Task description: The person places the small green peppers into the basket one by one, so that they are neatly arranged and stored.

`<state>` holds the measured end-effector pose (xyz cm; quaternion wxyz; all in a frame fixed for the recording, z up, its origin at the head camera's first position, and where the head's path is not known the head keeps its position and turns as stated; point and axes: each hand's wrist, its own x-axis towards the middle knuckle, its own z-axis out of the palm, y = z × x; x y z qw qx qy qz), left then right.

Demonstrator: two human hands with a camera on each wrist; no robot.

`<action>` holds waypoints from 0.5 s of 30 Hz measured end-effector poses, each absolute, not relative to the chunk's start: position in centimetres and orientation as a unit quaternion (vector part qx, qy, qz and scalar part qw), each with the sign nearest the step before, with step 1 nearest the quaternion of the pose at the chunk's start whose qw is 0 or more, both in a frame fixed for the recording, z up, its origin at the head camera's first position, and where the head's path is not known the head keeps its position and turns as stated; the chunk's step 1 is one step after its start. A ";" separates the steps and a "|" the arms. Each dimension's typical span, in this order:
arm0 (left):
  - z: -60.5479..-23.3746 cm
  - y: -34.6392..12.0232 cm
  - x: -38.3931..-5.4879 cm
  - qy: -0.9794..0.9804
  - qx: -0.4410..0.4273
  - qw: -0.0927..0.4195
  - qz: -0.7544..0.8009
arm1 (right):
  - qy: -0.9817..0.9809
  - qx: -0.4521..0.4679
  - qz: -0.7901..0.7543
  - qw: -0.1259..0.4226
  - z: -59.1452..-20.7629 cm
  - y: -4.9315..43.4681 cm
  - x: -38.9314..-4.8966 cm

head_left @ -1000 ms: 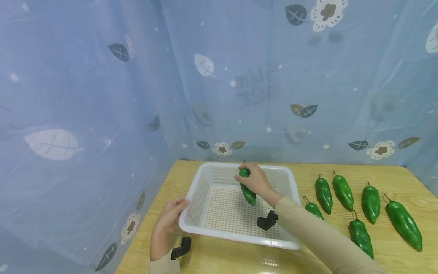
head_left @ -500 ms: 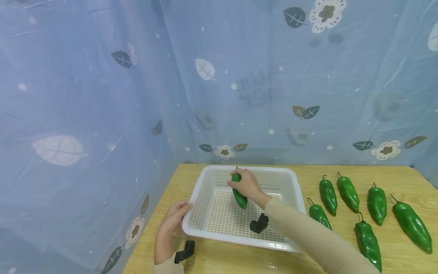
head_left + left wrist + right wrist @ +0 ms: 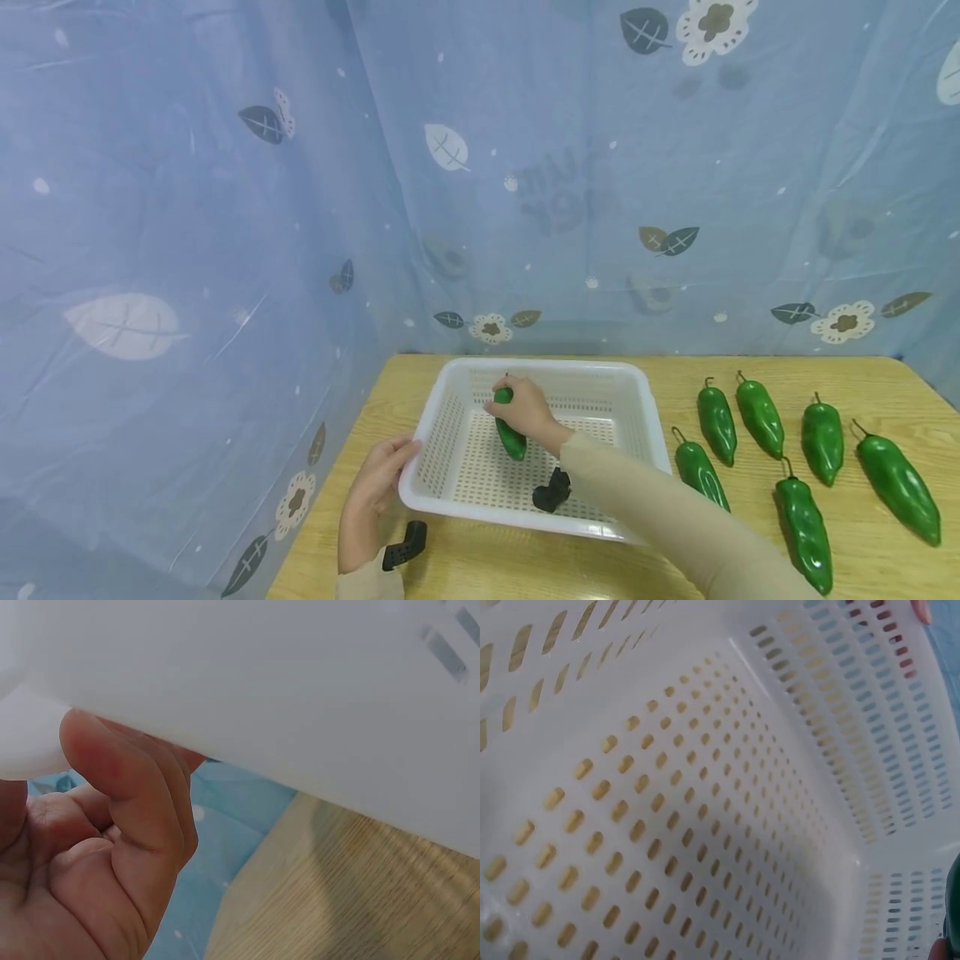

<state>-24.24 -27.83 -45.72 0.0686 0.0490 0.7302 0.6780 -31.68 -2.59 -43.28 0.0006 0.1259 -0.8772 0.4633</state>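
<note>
A white plastic basket [image 3: 457, 503] with slotted walls and floor stands on the wooden table. My left hand [image 3: 378, 473] grips its left rim, thumb on top; in the left wrist view the curled fingers [image 3: 142, 780] press up against the basket's outer wall. Inside the basket, my right hand [image 3: 525, 410] holds a green pepper [image 3: 510, 437] near its stem end, the tip pointing down toward the slotted floor. Only a sliver of that pepper [image 3: 952, 907] shows at the edge of the right wrist view.
Several green peppers lie on the table right of the basket, the closest being one pepper [image 3: 701, 473] by its right wall. Another pepper [image 3: 900, 482] lies farthest right. A blue patterned curtain [image 3: 570, 208] hangs behind and to the left of the table [image 3: 480, 567].
My right hand has moved the pepper left and lower into the basket. The left hand stays on the rim. The head view has shifted slightly.
</note>
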 end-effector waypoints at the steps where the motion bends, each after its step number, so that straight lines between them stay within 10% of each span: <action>1: -45.7 -27.9 -24.2 0.731 0.050 0.067 0.678 | -0.876 0.125 0.465 -0.004 -43.4 -2.7 -31.7; 15: -45.5 -27.6 -24.2 0.728 0.021 0.064 0.682 | -0.883 0.134 0.448 -0.033 -44.7 -4.7 -32.1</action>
